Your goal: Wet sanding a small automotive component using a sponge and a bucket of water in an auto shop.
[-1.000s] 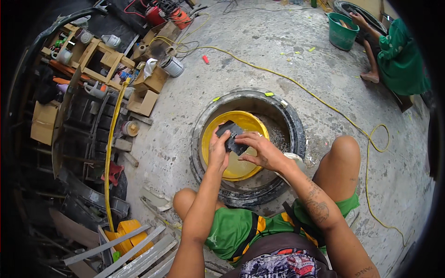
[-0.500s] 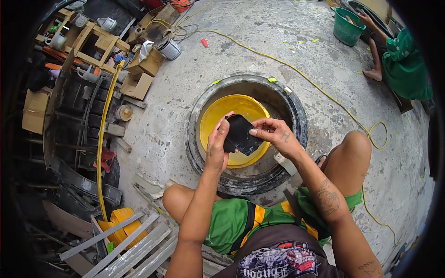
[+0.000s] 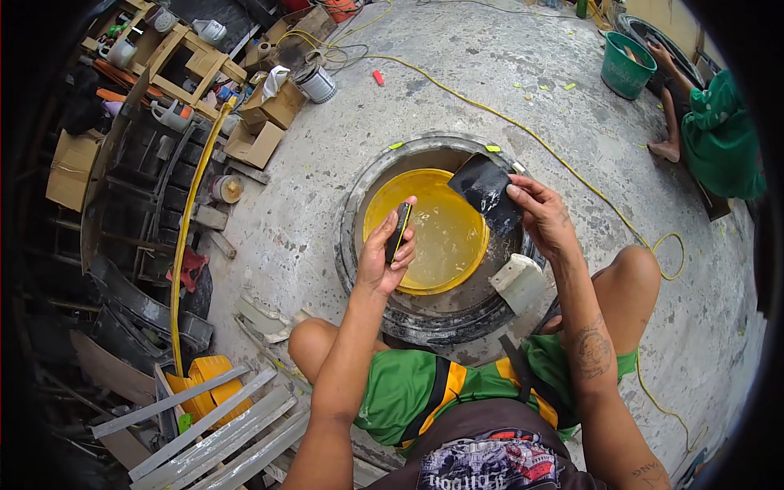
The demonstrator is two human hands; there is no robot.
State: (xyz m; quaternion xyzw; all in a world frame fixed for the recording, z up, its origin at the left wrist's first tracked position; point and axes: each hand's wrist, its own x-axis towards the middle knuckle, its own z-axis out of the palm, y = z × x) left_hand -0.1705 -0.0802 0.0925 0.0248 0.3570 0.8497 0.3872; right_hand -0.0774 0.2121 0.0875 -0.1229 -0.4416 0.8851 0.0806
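My left hand (image 3: 384,260) is closed around a slim black sanding block (image 3: 399,233) with a yellow line along its edge, held upright over the left part of a yellow basin (image 3: 382,202). My right hand (image 3: 542,214) pinches a black sandpaper sheet (image 3: 482,189) by its right edge, between thumb and fingers. Whitish wet smears mark the sheet, which hangs over the basin's far right rim, apart from the block. Cloudy water (image 3: 445,237) lies in the basin, which sits inside a black tyre (image 3: 349,265) between my knees.
An off-white piece (image 3: 519,282) leans on the tyre's near right side. A yellow cord (image 3: 523,122) crosses the concrete floor. Grey slats (image 3: 220,425) and a parts rack stand at left. Far right, a person in green sits beside a green bucket (image 3: 627,67).
The hands have moved apart. The sandpaper sheet has come away from my left hand, up and to the right in my right hand, uncovering the sanding block. The view has shifted slightly.
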